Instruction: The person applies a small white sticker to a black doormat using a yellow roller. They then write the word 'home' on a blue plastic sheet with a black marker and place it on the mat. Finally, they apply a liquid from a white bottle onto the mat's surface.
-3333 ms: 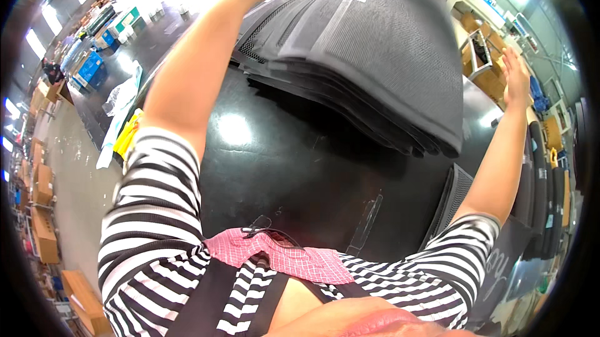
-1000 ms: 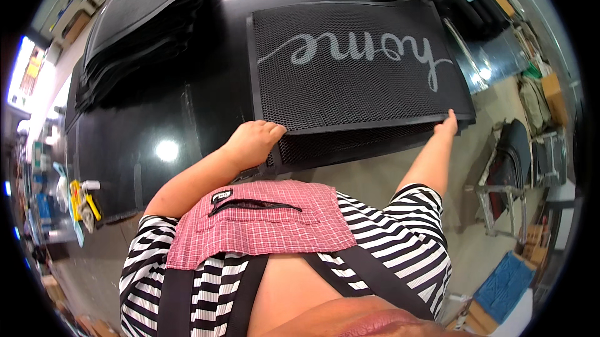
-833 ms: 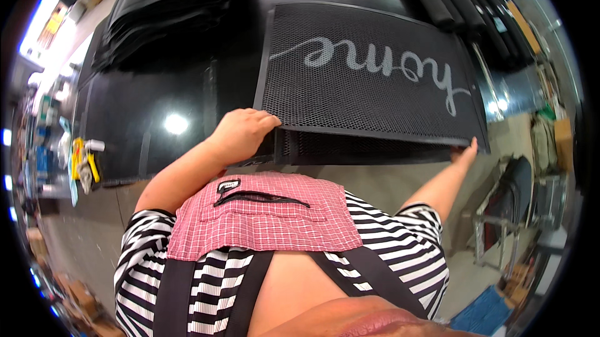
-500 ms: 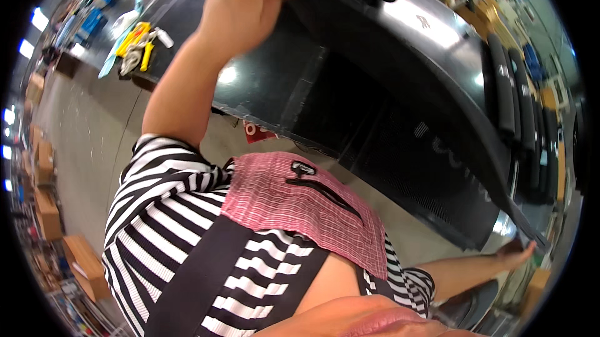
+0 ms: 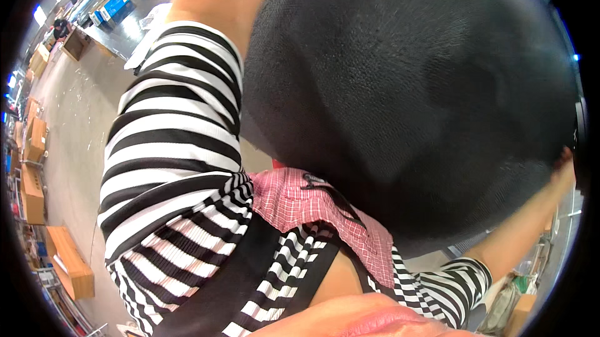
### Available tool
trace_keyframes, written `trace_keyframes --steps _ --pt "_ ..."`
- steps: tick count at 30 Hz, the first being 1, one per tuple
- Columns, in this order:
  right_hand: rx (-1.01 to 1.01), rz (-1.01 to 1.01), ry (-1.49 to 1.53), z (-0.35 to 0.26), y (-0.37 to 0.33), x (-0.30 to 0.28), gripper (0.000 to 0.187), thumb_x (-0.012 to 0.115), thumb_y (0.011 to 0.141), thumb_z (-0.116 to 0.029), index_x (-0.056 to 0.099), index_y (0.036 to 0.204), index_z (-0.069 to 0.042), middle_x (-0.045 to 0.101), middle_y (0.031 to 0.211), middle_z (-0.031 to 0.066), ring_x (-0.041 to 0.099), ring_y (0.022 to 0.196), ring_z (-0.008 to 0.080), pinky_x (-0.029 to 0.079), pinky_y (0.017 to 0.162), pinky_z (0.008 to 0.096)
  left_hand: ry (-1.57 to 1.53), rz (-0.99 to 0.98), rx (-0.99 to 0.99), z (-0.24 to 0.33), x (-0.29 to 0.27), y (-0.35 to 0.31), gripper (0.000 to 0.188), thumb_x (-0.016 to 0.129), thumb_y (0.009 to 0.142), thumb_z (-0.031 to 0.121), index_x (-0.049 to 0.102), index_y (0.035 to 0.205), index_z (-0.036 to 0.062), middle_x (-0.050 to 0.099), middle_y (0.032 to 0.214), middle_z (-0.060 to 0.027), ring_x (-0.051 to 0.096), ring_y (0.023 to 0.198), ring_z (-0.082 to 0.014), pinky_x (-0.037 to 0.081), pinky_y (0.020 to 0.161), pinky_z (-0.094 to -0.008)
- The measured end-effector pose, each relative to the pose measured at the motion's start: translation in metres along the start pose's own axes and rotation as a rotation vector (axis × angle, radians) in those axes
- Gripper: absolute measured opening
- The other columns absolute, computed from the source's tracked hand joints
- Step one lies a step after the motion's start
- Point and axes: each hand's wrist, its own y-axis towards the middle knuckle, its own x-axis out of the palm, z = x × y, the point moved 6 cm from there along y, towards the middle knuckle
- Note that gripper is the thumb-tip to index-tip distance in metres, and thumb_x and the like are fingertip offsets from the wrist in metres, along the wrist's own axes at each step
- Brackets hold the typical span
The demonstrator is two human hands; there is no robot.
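Observation:
A large black mat with a fine leathery texture is held up close in front of me, filling the middle and right of the view. At the far right my right hand is closed at the mat's edge, its fingertips partly hidden. My left forearm rises along the mat's left side; the left hand is beyond the top edge of the view. The mat hangs down to my pink checked apron and hides the worktable behind it.
To the far left, a person bends by a brown wooden box or table. Blue boxes stand on a long dark table. Cardboard boxes line the left side of the grey floor. A greyish bag is at lower right.
The mat has been raised from the table and swung up in front of me. Both arms have lifted; my left hand has gone out of view at the top.

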Motion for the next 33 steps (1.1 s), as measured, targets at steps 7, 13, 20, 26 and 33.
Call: trace_keyframes --steps 7,13,20,26,33 --pt "0.244 -0.633 0.296 0.118 -0.241 0.232 0.037 0.051 0.103 -0.033 0.064 0.122 -0.004 0.069 0.113 0.0089 0.066 0.098 0.0172 0.050 0.082 0.0311 0.321 -0.158 0.078 -0.075 0.126 -0.307 0.031 0.054 0.092 0.014 0.060 0.121 0.0036 0.060 0.124 -0.0214 0.059 0.111 -0.0372 0.047 0.097 -0.0439" --pt "0.144 -0.376 -0.311 0.247 -0.484 0.048 0.023 0.058 0.099 -0.009 0.064 0.114 0.007 0.067 0.111 0.0122 0.063 0.102 0.0186 0.050 0.092 0.0336 -0.276 -1.045 -0.258 0.011 -0.001 -0.522 0.033 0.064 0.090 0.021 0.065 0.121 0.0112 0.047 0.145 -0.0204 0.047 0.132 -0.0370 0.037 0.112 -0.0422" --pt "1.406 -0.096 0.451 0.355 -0.638 -0.053 0.037 0.063 0.096 -0.039 0.060 0.106 -0.004 0.064 0.109 0.0086 0.059 0.104 0.0193 0.050 0.087 0.0316 0.282 -0.991 -0.519 -0.073 -0.189 -0.605 0.049 0.074 0.083 0.024 0.059 0.127 0.0099 0.058 0.130 -0.0142 0.051 0.122 -0.0346 0.043 0.102 -0.0454" --pt "1.225 -0.069 0.806 0.377 -0.614 0.003 0.015 0.065 0.096 -0.028 0.065 0.098 -0.012 0.068 0.093 0.0014 0.059 0.076 0.0149 0.044 0.058 0.0270 0.192 -1.076 -0.850 -0.110 -0.169 -0.608 0.073 0.084 0.075 0.030 0.052 0.133 0.0000 0.058 0.128 -0.0206 0.062 0.113 -0.0335 0.050 0.095 -0.0431" --pt "0.936 -0.014 0.298 0.325 -0.577 0.024 0.027 0.075 0.090 -0.028 0.063 0.092 -0.003 0.064 0.080 0.0064 0.059 0.061 0.0167 0.047 0.051 0.0291 -0.109 -0.921 -0.831 -0.136 -0.150 -0.579 0.028 0.075 0.087 0.022 0.062 0.094 -0.0018 0.065 0.081 -0.0093 0.060 0.076 -0.0181 0.048 0.072 -0.0328"
